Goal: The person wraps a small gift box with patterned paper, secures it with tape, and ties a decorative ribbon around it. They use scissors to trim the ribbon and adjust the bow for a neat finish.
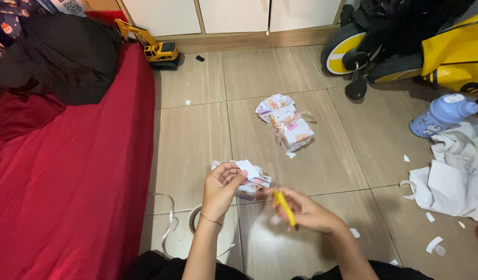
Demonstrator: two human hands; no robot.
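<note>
Your left hand point(220, 182) pinches a small white paper piece point(247, 168) above the patterned paper bundle point(252, 187) on the floor point(322, 166), raised so its edge faces your right hand point(301, 207), which is closed around a yellow tool point(284, 207). A ribbon-tied wrapped parcel point(286, 122) lies farther out. The red bed point(67, 181) hems your left; bare tiles ahead give room.

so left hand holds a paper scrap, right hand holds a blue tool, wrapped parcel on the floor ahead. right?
Not quite: the tool in the right hand is yellow, not blue, as the head view shows. The left hand does hold a paper scrap, with the wrapped parcel on the floor ahead.
</note>
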